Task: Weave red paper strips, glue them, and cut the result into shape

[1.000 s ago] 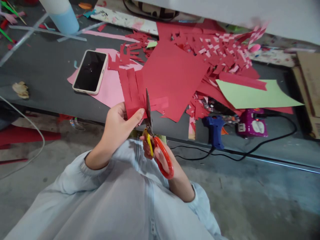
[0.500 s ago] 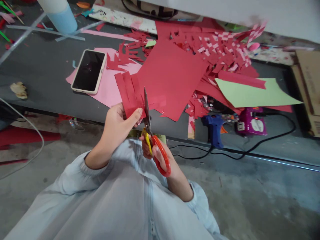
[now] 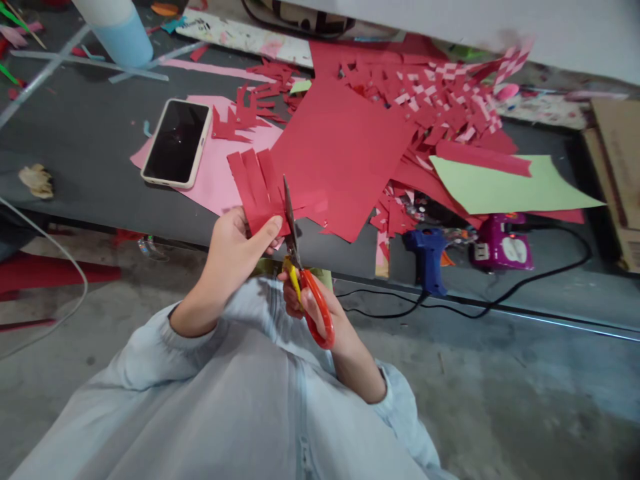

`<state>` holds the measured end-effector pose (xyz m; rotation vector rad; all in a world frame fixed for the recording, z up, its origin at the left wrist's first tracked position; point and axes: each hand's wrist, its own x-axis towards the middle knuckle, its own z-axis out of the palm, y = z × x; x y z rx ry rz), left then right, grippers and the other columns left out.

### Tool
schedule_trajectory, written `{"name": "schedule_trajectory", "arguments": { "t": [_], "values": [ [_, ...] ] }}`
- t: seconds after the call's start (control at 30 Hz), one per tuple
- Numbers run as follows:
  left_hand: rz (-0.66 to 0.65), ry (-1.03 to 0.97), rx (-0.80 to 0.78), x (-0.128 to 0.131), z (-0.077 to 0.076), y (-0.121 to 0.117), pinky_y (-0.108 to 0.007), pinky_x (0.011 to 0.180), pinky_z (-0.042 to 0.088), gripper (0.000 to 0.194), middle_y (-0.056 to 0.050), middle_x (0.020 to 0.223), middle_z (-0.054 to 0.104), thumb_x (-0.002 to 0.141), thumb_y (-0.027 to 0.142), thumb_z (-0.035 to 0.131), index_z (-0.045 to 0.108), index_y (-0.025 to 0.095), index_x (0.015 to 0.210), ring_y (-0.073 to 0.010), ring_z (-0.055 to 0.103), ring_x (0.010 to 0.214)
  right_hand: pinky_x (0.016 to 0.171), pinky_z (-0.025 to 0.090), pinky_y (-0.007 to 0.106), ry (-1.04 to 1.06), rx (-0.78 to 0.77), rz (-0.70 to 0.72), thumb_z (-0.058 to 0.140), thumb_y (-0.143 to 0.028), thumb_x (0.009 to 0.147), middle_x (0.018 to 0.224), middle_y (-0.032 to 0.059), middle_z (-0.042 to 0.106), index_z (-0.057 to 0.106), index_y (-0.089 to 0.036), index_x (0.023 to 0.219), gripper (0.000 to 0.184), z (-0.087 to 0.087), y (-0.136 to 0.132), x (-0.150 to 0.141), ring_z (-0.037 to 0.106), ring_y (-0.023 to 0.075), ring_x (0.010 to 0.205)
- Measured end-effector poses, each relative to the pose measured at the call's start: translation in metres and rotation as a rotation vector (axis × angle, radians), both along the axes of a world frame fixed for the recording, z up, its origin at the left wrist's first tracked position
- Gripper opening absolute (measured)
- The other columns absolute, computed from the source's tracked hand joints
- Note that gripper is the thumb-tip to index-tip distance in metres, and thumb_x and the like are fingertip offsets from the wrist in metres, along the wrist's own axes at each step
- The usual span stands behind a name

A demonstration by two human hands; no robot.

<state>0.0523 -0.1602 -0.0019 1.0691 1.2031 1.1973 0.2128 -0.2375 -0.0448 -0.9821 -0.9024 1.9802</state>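
My left hand (image 3: 237,250) pinches a piece of red paper (image 3: 257,190) by its lower end, thumb on top. Slits run down the paper from its far edge, leaving several strips. In my right hand (image 3: 313,300) is a pair of scissors (image 3: 291,220) with one red and one yellow handle loop. The scissor blades point away from me and lie at the paper's right edge; how far apart they are is hard to see. Beyond the hands lies a large red sheet (image 3: 345,153), partly over a pink sheet (image 3: 225,180).
A phone (image 3: 176,143) rests on the pink sheet. Red scraps and checkered woven paper (image 3: 450,100) are heaped at the back right. Near the front edge sit a blue glue gun (image 3: 427,260), its cord and a purple power adapter (image 3: 505,247). Green paper (image 3: 515,187) lies behind them.
The scissors have shifted slightly left, and their handle loops look closer together. The paper's strips have tilted and spread a little. My left hand stays nearly in place.
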Motion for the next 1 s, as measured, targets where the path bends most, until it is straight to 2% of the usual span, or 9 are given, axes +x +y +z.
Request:
{"name": "schedule_trajectory", "arguments": {
  "t": [0.33, 0.7, 1.0],
  "values": [
    [-0.006, -0.056, -0.037, 0.0011, -0.0012, 0.0003, -0.019, 0.051, 0.046, 0.022, 0.000, 0.062, 0.063, 0.082, 0.033, 0.073, 0.065, 0.017, 0.071, -0.0082, 0.054, 0.054, 0.054, 0.024, 0.030, 0.011, 0.029, -0.002, 0.063, -0.060, 0.089, 0.069, -0.0039, 0.034, 0.062, -0.030, 0.105, 0.034, -0.0032, -0.0003, 0.0005, 0.026, 0.0134, 0.059],
    [-0.022, -0.140, -0.082, 0.0012, -0.0002, 0.0015, -0.019, 0.051, 0.046, 0.024, 0.001, 0.059, 0.061, 0.077, 0.035, 0.078, 0.064, 0.016, 0.072, -0.0081, 0.056, 0.053, 0.054, 0.023, 0.030, 0.027, 0.026, 0.018, 0.063, -0.062, 0.088, 0.069, -0.0042, 0.035, 0.064, -0.031, 0.107, 0.036, -0.0008, 0.0013, 0.0026, 0.026, 0.0129, 0.058],
    [-0.015, -0.163, -0.138, 0.0020, 0.0024, 0.0016, -0.020, 0.051, 0.046, 0.027, 0.000, 0.061, 0.062, 0.075, 0.036, 0.080, 0.064, 0.015, 0.072, -0.0075, 0.054, 0.052, 0.056, 0.027, 0.030, -0.020, 0.049, 0.050, 0.058, -0.062, 0.091, 0.072, -0.0039, 0.036, 0.061, -0.031, 0.113, 0.038, -0.0023, -0.0002, 0.0043, 0.028, 0.0131, 0.059]
  ]
}}
